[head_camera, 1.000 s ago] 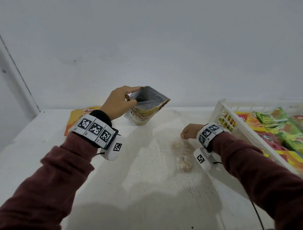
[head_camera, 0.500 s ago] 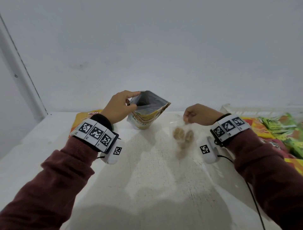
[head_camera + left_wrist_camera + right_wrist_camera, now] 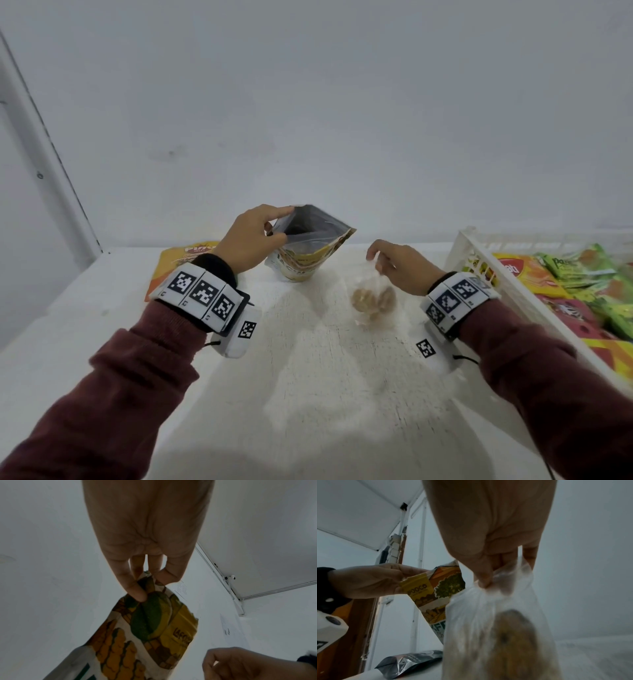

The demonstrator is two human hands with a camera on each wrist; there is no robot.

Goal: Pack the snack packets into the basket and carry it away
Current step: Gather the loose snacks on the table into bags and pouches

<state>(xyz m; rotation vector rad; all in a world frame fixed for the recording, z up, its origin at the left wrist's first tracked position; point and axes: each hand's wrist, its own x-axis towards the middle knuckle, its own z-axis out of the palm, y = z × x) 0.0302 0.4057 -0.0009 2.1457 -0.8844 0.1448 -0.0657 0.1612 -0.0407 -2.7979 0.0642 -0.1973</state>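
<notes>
Head view shows the clear bag of biscuits (image 3: 373,298) hanging from the right hand (image 3: 404,270), just above the middle of the tabletop (image 3: 342,394) and beside the open stand-up pouch (image 3: 310,251). It looks light and limp: thin film that sags under the few round pieces bunched at its bottom, so it will likely swing and crumple, and the contents seem brittle enough to crack if squeezed. The gathered neck is the sensible place to hold it, and the right wrist view shows thumb and fingers (image 3: 482,577) pinching exactly there.

The pouch stands near the far edge, its mouth held wide by the left hand (image 3: 250,240), whose thumb and fingertips (image 3: 135,588) pinch the top rim. Its printed foil walls look stiffer, yet would probably tip without that grip.

An orange packet (image 3: 178,263) lies flat toward the far left corner. The white basket (image 3: 479,263) sits along the right edge, already holding colourful packets.
</notes>
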